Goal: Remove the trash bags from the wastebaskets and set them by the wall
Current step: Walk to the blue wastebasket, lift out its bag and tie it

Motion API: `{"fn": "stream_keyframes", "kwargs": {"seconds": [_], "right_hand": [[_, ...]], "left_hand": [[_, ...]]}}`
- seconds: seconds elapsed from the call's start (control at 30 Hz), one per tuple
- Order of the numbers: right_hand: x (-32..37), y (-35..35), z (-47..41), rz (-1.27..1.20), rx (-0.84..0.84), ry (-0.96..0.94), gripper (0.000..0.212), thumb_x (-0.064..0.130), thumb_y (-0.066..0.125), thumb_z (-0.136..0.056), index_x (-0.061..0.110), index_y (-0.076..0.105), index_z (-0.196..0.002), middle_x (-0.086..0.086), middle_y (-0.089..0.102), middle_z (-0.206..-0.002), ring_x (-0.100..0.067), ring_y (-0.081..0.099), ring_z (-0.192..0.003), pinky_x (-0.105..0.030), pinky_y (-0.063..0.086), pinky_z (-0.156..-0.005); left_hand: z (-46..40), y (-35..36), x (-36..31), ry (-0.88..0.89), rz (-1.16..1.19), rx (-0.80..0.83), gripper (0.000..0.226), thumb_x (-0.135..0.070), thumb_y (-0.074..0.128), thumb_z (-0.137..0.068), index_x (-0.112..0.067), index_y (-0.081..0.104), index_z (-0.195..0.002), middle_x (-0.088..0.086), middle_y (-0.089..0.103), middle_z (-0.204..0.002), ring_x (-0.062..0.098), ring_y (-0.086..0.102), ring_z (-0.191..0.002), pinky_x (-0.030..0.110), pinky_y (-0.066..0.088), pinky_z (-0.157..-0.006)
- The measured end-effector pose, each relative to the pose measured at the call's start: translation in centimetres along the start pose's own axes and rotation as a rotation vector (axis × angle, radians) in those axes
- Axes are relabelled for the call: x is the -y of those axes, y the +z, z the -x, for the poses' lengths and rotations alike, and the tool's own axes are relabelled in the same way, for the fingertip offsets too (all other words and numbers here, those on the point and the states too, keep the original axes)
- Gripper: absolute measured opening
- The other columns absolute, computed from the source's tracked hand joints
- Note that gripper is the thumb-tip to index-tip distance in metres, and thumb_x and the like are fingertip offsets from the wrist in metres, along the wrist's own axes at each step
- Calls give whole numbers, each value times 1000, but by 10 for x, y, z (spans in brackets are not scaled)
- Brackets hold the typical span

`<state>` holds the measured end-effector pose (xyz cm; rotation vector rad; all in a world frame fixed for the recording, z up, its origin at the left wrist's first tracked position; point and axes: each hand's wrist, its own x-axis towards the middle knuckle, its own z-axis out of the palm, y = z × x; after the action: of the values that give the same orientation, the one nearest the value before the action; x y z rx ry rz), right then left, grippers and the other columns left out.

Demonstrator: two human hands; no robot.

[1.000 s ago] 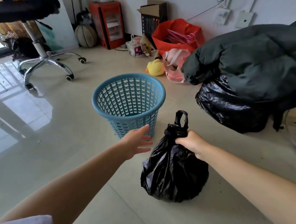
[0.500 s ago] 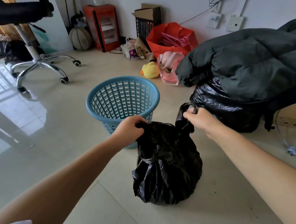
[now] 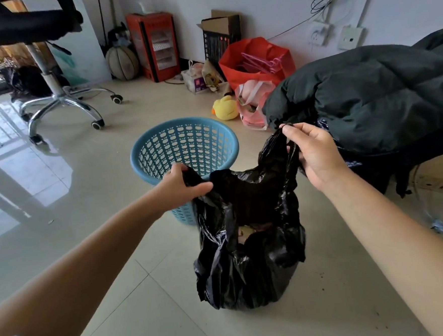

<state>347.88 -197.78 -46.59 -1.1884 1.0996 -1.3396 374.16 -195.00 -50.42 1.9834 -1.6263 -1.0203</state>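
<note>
A full black trash bag point(image 3: 250, 265) stands on the tiled floor in front of me, its mouth pulled open so some rubbish shows inside. My left hand point(image 3: 182, 183) grips the bag's left handle. My right hand point(image 3: 313, 153) pinches the right handle and holds it higher. Just behind the bag stands a blue perforated wastebasket point(image 3: 162, 156) with no bag in it. The white wall point(image 3: 269, 7) runs along the back of the room.
A dark padded coat point(image 3: 367, 100) lies over another black bag on the right. Along the wall are a red bag point(image 3: 257, 63), a pink bag, a yellow duck toy point(image 3: 225, 108), a cardboard box, a red heater point(image 3: 154, 45) and a ball. An office chair point(image 3: 58, 100) stands back left.
My left hand reached in and took the bag's left handle. Both hands then drew the handles apart, and the bag's mouth opened from a bunched top.
</note>
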Motion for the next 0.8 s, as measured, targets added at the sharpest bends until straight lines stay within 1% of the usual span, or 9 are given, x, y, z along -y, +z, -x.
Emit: {"fn": "stream_keyframes", "kwargs": {"seconds": [0.1,0.2,0.3,0.4,0.47,0.53,0.67,0.73,0.8], "right_hand": [[4,-1,-1,-92,-94,17,12,15,62,-87,16,61,-75,3,60,-72,-11,56,-72,-25,45,-72],[2,-1,-3,-135,-107,37,11,15,61,-87,15,59,-76,-1,60,-77,-15,57,-76,-28,46,-75],[1,2,-2,-90,-124,30,13,25,65,-75,14,61,-81,-2,60,-83,-20,53,-90,-33,43,-86],[1,3,-1,-45,-148,-2,11,26,63,-77,16,59,-78,-6,53,-82,-19,48,-86,-32,40,-83],[0,1,-1,16,-148,-31,12,31,64,-74,20,59,-76,-10,48,-85,-22,44,-84,-34,38,-80],[0,1,3,39,-120,-67,13,34,66,-71,23,60,-75,-11,47,-87,-23,43,-84,-35,38,-79],[3,3,4,-29,-134,-95,9,28,67,-75,20,63,-78,-8,54,-84,-22,48,-85,-34,41,-83],[7,3,4,-130,-124,-78,5,21,64,-78,17,63,-75,-4,63,-83,-19,55,-85,-37,43,-86],[10,3,4,-288,-52,-37,11,15,60,-82,14,60,-72,-5,67,-83,-20,60,-81,-39,47,-82]], "left_hand": [[7,18,22,-146,427,188,102,-41,71,-79,-33,-1,-150,6,31,-151,24,43,-127,42,44,-100],[8,40,35,-130,469,244,106,-29,75,-77,-42,-3,-148,3,39,-148,23,49,-125,44,45,-95],[10,37,21,-5,135,279,78,-15,66,-82,-30,23,-146,5,54,-128,23,63,-105,39,59,-79],[14,21,2,154,-383,252,57,-3,49,-86,-22,38,-139,9,58,-116,27,68,-87,38,61,-66],[18,13,-11,243,-660,96,48,3,41,-87,-17,46,-130,9,62,-102,26,65,-80,40,59,-69],[21,6,-23,305,-722,-100,49,3,41,-87,-19,45,-130,10,63,-95,28,63,-79,43,57,-73],[24,-14,-53,278,-103,-210,60,-4,52,-86,-27,36,-139,10,66,-87,27,67,-68,41,59,-69],[31,-28,-66,174,298,-70,55,-1,57,-86,-23,45,-135,7,63,-83,19,63,-61,35,61,-62],[45,-42,-78,146,541,90,55,4,56,-87,-21,47,-135,6,53,-76,14,55,-63,33,61,-70]]}}
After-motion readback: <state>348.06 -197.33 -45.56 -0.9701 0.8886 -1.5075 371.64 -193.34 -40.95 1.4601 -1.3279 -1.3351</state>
